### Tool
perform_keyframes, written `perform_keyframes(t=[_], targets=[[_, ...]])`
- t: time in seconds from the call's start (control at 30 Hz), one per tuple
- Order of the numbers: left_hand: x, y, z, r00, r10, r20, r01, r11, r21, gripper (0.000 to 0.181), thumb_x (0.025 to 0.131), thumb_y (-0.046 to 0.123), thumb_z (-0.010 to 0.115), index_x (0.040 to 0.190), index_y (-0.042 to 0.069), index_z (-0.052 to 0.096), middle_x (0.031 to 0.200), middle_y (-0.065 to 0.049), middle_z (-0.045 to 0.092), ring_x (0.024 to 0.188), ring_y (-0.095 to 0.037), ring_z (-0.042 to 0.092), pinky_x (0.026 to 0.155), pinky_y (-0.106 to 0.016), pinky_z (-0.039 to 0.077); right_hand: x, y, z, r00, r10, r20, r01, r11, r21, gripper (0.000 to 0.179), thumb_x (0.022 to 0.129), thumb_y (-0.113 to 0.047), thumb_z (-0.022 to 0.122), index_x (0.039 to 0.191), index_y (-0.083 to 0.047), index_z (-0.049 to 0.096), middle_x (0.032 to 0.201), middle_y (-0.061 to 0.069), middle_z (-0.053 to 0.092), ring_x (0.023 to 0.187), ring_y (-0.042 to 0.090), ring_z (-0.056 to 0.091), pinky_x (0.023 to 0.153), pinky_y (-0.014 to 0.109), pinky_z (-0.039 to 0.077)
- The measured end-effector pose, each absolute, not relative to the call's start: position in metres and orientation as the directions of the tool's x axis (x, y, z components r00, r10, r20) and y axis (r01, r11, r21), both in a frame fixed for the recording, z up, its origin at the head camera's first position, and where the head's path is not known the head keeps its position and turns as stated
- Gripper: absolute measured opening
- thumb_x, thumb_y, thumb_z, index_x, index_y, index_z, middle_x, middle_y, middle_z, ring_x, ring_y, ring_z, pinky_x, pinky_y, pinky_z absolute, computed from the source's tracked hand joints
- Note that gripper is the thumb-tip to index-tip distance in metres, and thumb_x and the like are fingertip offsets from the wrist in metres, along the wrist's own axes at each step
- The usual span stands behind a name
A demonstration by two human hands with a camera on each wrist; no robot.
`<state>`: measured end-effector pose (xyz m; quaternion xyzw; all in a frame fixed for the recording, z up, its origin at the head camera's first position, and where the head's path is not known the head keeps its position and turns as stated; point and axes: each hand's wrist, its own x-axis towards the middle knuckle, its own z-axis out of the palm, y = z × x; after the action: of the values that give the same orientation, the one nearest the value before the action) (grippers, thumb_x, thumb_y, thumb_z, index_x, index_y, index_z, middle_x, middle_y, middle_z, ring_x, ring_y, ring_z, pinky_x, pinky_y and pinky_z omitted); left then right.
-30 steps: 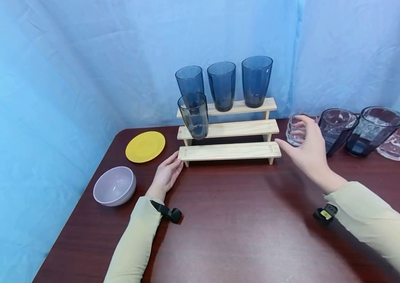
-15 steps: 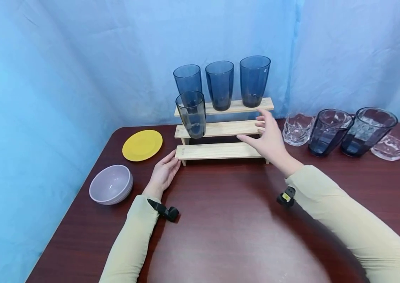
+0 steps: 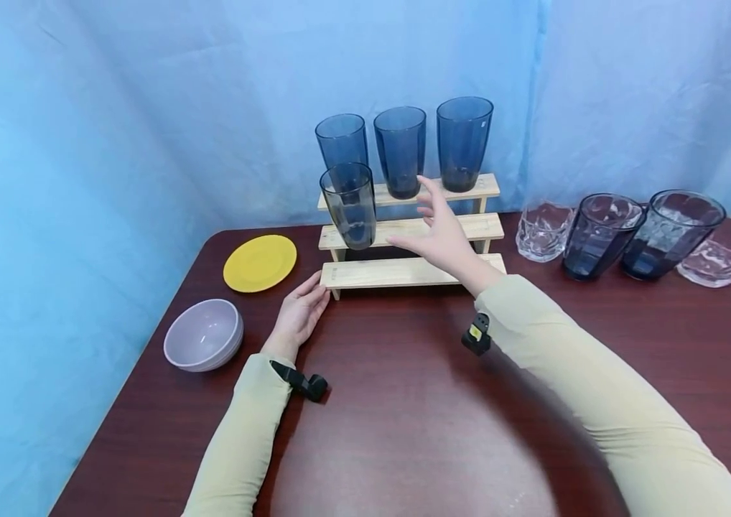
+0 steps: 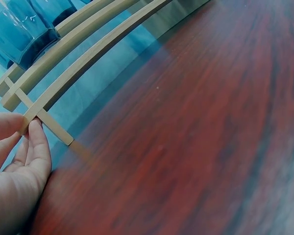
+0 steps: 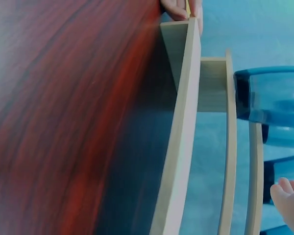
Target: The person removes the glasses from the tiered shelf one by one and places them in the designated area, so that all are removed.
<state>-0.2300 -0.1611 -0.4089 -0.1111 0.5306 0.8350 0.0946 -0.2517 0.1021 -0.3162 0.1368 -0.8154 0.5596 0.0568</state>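
A three-step wooden rack [image 3: 391, 273] stands on the table, with three blue glass tumblers on its top step: one at left [image 3: 342, 136], one at the middle [image 3: 401, 147], one at right [image 3: 464, 140]. Another tumbler [image 3: 352, 215] stands at the left of the middle step. My left hand [image 3: 301, 316] pinches the left end of the lowest step, thumb above and fingers below, as the left wrist view shows. My right hand [image 3: 444, 240] is over the rack, thumb and fingers spread apart and holding nothing, just right of the middle-step tumbler. Only its fingertips [image 5: 284, 188] show in the right wrist view.
Two dark tumblers, one nearer [image 3: 601, 233] and one farther right [image 3: 672, 233], stand right of the rack. Beside them are a clear glass [image 3: 541, 233] and a pinkish glass [image 3: 721, 258]. A yellow plate [image 3: 260, 263] and a lilac bowl [image 3: 204, 336] sit at left.
My right hand has moved left from beside the clear glass to over the rack, its fingers still spread. My left hand has stayed at the rack's left end.
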Motion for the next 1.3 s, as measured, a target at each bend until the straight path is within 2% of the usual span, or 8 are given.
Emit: perform_keyframes(t=[0.17, 0.37, 0.5, 0.83, 1.0, 1.3], targets=[[-0.23, -0.161, -0.411, -0.96, 0.037, -0.279, -0.268, -0.426, 0.864, 0.05, 0.098, -0.001, 0.044, 0.146, 0.008, 0.036, 0.15, -0.013, 0.036, 0.093, -0.003, 0.058, 0.083, -0.014, 0.048, -0.262, 0.086, -0.317, -0.948, -0.186, 0.258, -0.307, 0.327, -0.894, 0.101, 0.077, -0.03, 0.079, 0.152, -0.03, 0.012, 0.148, 0.016, 0.029, 0.136, 0.031, 0.034, 0.113, 0.043, 0.029], [-0.229, -0.161, -0.412, -0.958, 0.035, -0.284, -0.27, -0.436, 0.858, 0.05, 0.098, -0.001, 0.044, 0.146, 0.007, 0.035, 0.15, -0.013, 0.035, 0.092, -0.003, 0.058, 0.082, -0.014, 0.049, -0.272, 0.075, -0.317, -0.955, -0.188, 0.228, -0.284, 0.369, -0.885, 0.104, 0.075, -0.035, 0.08, 0.151, -0.034, 0.01, 0.148, 0.014, 0.032, 0.135, 0.03, 0.035, 0.106, 0.049, 0.037], [-0.228, -0.161, -0.41, -0.957, 0.037, -0.286, -0.274, -0.423, 0.864, 0.05, 0.098, 0.0, 0.044, 0.146, 0.008, 0.035, 0.15, -0.012, 0.036, 0.093, -0.002, 0.057, 0.084, -0.014, 0.048, -0.277, 0.071, -0.313, -0.957, -0.183, 0.227, -0.281, 0.37, -0.885, 0.104, 0.075, -0.036, 0.08, 0.151, -0.035, 0.009, 0.147, 0.013, 0.033, 0.134, 0.028, 0.037, 0.104, 0.047, 0.04], [-0.229, -0.163, -0.408, -0.958, 0.037, -0.285, -0.272, -0.429, 0.861, 0.05, 0.098, -0.001, 0.044, 0.146, 0.008, 0.036, 0.149, -0.012, 0.036, 0.092, -0.002, 0.058, 0.082, -0.014, 0.049, -0.278, 0.055, -0.301, -0.932, -0.232, 0.279, -0.348, 0.356, -0.867, 0.104, 0.076, -0.031, 0.08, 0.152, -0.03, 0.009, 0.147, 0.012, 0.034, 0.132, 0.028, 0.039, 0.104, 0.046, 0.04], [-0.23, -0.16, -0.409, -0.962, 0.037, -0.27, -0.26, -0.431, 0.864, 0.05, 0.098, -0.002, 0.043, 0.147, 0.007, 0.034, 0.148, -0.014, 0.036, 0.09, -0.001, 0.058, 0.082, -0.014, 0.048, -0.275, 0.047, -0.297, -0.919, -0.254, 0.301, -0.379, 0.368, -0.849, 0.103, 0.076, -0.03, 0.08, 0.152, -0.027, 0.011, 0.151, 0.01, 0.029, 0.133, 0.027, 0.037, 0.105, 0.045, 0.039], [-0.231, -0.159, -0.41, -0.957, 0.039, -0.289, -0.276, -0.434, 0.857, 0.05, 0.098, 0.0, 0.044, 0.146, 0.008, 0.035, 0.149, -0.012, 0.036, 0.095, -0.004, 0.056, 0.082, -0.014, 0.047, -0.274, 0.044, -0.303, -0.922, -0.248, 0.296, -0.376, 0.403, -0.834, 0.102, 0.077, -0.027, 0.08, 0.152, -0.03, 0.01, 0.154, 0.006, 0.026, 0.134, 0.026, 0.036, 0.104, 0.045, 0.04]])
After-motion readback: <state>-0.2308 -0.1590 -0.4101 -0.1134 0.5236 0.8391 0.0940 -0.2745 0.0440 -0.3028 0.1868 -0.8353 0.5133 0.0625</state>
